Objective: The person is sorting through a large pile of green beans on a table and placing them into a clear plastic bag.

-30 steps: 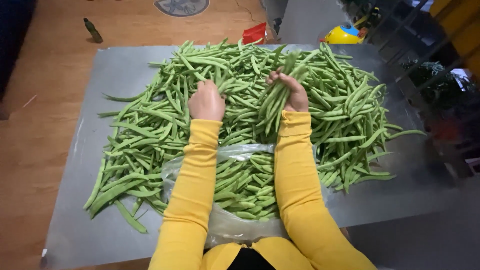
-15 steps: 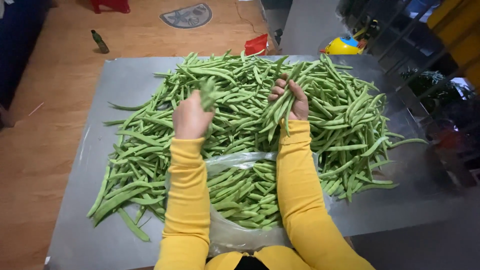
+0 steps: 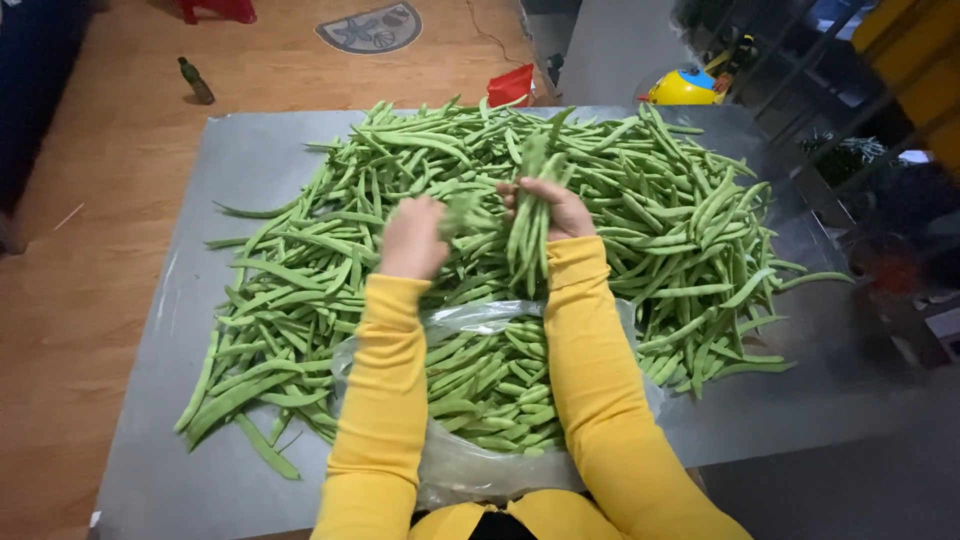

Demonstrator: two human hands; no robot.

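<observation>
A big heap of green beans (image 3: 640,210) covers a grey sheet (image 3: 240,160) on the floor. My right hand (image 3: 556,208) is closed around an upright bunch of green beans (image 3: 528,225) above the heap. My left hand (image 3: 412,238), blurred, grips a few beans (image 3: 462,212) and sits close beside the right-hand bunch. Between my yellow-sleeved forearms lies a clear plastic bag (image 3: 470,465), open towards the heap and partly filled with beans (image 3: 485,385).
The sheet rests on a wooden floor (image 3: 80,290). A small dark bottle (image 3: 195,82) stands at the far left. Beyond the sheet are a red object (image 3: 512,86) and a yellow toy (image 3: 686,90). Dark shelving and plants (image 3: 850,150) crowd the right side.
My left hand has swung right with its few beans, toward the right-hand bunch. My right hand has shifted slightly left and lowered, keeping its bunch.
</observation>
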